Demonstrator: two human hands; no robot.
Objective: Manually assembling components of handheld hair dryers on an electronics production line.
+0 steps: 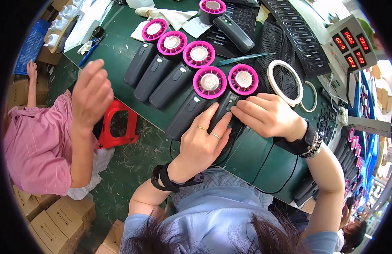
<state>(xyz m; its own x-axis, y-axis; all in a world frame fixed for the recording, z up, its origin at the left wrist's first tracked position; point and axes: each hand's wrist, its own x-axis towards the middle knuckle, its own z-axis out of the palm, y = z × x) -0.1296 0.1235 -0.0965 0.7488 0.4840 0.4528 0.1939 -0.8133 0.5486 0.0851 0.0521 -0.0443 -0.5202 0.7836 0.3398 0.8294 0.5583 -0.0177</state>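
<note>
On the green table a dark handheld fan (225,103) with a pink round head lies in front of me. My left hand (200,142) holds its handle, two ringed fingers stretched along it. The fingers of my right hand (268,114) are bent and pinched together at the right edge of this handle, beside a small light rectangle near the neck. What they pinch, if anything, is hidden. Just left lies another such fan (187,114), its handle close to my left fingers. Several more fans (175,80) lie in a slanting row beyond it.
Tweezers (244,59), a black mesh pouch (274,51) and a white ring (270,80) lie beyond my right hand. A meter (350,44) with red digits stands at the far right. Black cables (264,165) hang near me. A co-worker's hand (92,95) is raised at left, above a red stool (103,137).
</note>
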